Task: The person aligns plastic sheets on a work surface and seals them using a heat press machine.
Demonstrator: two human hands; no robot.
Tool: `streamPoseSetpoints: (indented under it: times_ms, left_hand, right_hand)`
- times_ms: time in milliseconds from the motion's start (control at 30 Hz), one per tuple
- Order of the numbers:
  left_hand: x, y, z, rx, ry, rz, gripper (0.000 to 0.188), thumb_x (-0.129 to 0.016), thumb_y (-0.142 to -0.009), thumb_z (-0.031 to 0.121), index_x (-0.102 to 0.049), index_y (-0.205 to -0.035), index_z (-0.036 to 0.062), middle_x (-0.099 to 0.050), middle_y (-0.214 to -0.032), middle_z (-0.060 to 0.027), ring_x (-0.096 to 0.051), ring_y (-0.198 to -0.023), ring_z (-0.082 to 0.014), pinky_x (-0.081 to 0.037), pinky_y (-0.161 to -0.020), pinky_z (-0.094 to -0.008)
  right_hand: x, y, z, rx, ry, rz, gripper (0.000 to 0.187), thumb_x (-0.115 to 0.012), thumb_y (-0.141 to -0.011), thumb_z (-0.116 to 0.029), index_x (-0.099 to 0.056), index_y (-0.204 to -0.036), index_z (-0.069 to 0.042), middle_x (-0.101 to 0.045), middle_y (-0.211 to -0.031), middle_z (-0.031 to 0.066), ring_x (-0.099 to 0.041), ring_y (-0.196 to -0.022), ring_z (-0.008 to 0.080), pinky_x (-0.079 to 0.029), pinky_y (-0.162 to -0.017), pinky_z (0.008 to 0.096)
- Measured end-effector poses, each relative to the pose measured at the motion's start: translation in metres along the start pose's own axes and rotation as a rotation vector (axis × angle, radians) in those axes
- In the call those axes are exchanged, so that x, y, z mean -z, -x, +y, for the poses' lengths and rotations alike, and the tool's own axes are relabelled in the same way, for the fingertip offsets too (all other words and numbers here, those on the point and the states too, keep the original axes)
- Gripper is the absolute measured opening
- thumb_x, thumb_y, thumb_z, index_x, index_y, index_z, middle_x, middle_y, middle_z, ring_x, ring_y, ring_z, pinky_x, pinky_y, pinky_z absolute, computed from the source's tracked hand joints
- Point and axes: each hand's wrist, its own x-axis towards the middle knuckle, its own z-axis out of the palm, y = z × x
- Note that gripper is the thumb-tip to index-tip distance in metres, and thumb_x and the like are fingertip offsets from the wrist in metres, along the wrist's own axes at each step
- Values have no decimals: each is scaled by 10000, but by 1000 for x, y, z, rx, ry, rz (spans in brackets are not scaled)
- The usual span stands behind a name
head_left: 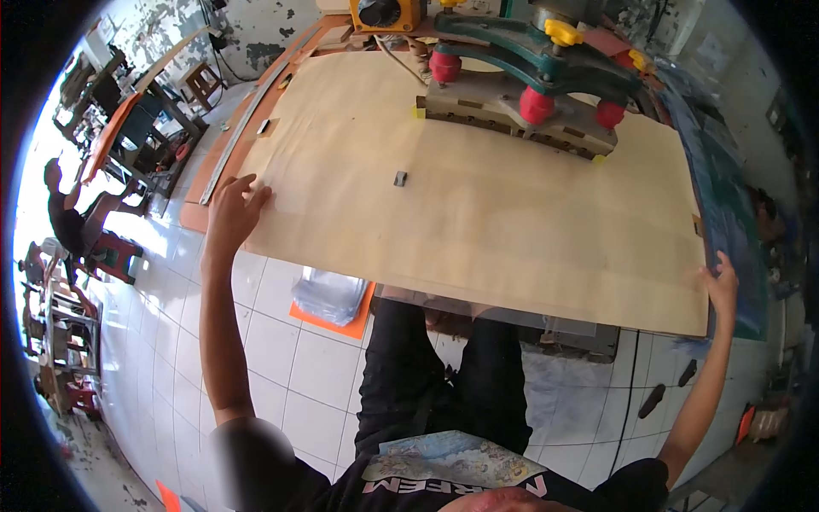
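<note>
A large pale tan sheet (512, 213) lies flat before me, above my knees. My left hand (235, 209) is at its left edge, thumb and fingers apart, nothing between them. At the sheet's right edge is my right hand (723, 283), its thumb toward the edge and its fingers apart. A small grey block (400, 178) sits on the sheet left of the middle. Over the far part of the sheet stands a press head (520, 115), a metal block under a green frame with red and yellow knobs. The sheet's underside is hidden.
A metal strip (256, 111) runs along the orange-brown board at the left. Clear plastic bags (328, 295) lie on an orange sheet below the table's front. A black cable (627, 401) crosses the tiled floor at right. Another person (72, 209) sits on a stool far left.
</note>
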Motion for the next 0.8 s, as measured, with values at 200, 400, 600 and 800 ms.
streamPoseSetpoints:
  times_ms: [200,400,600,800]
  left_hand:
    - [-1,-13,3,80,4,-42,419,-719,-752,280,-643,-1043,-12,-626,-802,-140,-610,-721,-225,-467,-658,-352]
    - [-3,-18,-12,160,222,-148,409,-751,-726,237,-638,-1019,-23,-562,-613,-49,-530,-557,-103,-399,-503,-264]
    - [-6,-26,-14,138,327,-204,427,-752,-736,200,-600,-1047,-50,-521,-660,-6,-479,-582,-73,-377,-501,-234]
    - [-13,-27,-31,41,343,-167,360,-743,-743,183,-551,-977,-13,-529,-772,-5,-492,-690,-72,-407,-584,-225]
  right_hand:
    - [-14,-39,55,17,-129,16,692,-772,-650,-197,-489,-1258,-27,-586,-1025,188,-574,-898,244,-466,-797,362]
    - [-27,-53,68,65,-335,-51,518,-704,-698,-90,-534,-1180,-6,-606,-778,97,-578,-699,178,-480,-678,275]
    - [-33,-63,83,189,-443,-105,239,-590,-766,-41,-577,-1001,2,-643,-798,65,-567,-638,125,-455,-601,249]
    - [4,-12,-2,57,-652,-29,122,-570,-817,-109,-537,-928,-70,-596,-800,16,-542,-717,69,-424,-629,214]
